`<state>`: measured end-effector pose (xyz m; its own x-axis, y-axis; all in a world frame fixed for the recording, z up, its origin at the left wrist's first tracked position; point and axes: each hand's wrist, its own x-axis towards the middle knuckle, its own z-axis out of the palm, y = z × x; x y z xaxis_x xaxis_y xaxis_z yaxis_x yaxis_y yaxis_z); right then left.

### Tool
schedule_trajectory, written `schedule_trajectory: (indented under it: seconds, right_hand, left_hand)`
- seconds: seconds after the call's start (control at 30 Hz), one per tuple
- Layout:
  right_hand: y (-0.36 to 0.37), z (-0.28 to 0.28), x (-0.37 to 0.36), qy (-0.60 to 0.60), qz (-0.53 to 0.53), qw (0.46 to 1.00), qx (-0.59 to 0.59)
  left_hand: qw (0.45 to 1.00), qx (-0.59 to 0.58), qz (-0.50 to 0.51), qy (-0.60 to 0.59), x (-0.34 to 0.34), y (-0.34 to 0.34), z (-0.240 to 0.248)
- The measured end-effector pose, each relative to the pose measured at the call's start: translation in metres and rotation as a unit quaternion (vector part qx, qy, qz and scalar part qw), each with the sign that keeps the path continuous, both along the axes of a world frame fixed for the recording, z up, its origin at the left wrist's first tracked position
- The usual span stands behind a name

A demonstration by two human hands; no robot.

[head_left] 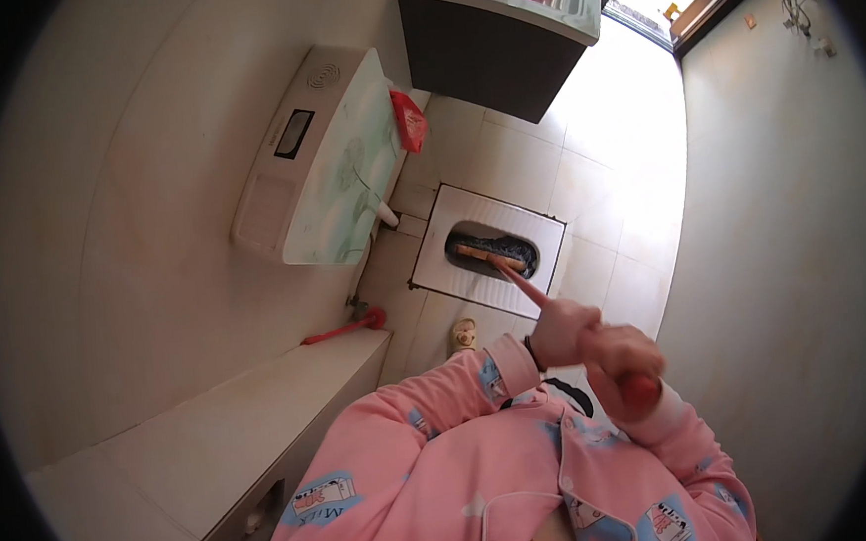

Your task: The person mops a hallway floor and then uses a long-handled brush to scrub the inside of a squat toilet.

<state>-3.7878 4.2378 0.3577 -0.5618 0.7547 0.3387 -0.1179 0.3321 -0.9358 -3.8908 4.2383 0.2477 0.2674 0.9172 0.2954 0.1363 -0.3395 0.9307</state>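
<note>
Both my hands are closed around the pinkish handle (523, 285) of a mop. My left hand (566, 330) grips lower on it, with a dark band at the wrist. My right hand (624, 353) wraps the upper part near the red end cap (641, 391). Down in the oval bowl of a white squat toilet (433, 268) rests the mop's yellowish bar-shaped head (492, 258), tilted slightly. Dark ragged material (511, 243) surrounds that bar; whether all of it belongs to the mop I cannot tell.
Left is a wall-mounted white unit with a pale green panel (334, 192); a red plastic bag (408, 121) hangs beside it. A red long-handled item (347, 325) lies on the tiled ledge (206, 453). Ahead stands a dark-sided washbasin (489, 54). My slippered foot (465, 334) is near the toilet.
</note>
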Motion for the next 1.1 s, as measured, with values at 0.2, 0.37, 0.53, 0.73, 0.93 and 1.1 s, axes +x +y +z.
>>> schedule_trajectory:
  seconds: [0.2,0.37,0.53,0.73,0.93,1.1]
  right_hand:
    - [0.024,0.011,0.009,-0.134,-0.119,0.984,-0.027]
    - [0.037,0.159,0.001,0.191,-0.042,0.981,0.008]
    - [0.007,0.167,0.044,-0.178,-0.153,0.929,0.287]
    - [0.033,-0.034,0.02,-0.091,-0.046,0.985,-0.136]
    - [0.006,0.04,0.009,-0.029,0.061,0.998,-0.019]
    - [0.009,-0.029,0.031,-0.076,0.005,0.997,-0.008]
  left_hand:
    - [0.999,-0.031,0.026,-0.023,0.009,0.033,0.001]
    - [0.975,0.118,0.061,-0.179,0.016,0.044,0.149]
    - [0.964,0.182,0.017,-0.194,0.033,0.031,0.18]
    - [0.991,-0.068,0.059,0.102,0.021,0.045,-0.092]
    - [0.995,0.044,0.051,-0.071,0.01,-0.007,0.032]
    - [0.991,0.102,0.064,0.054,0.023,0.006,0.018]
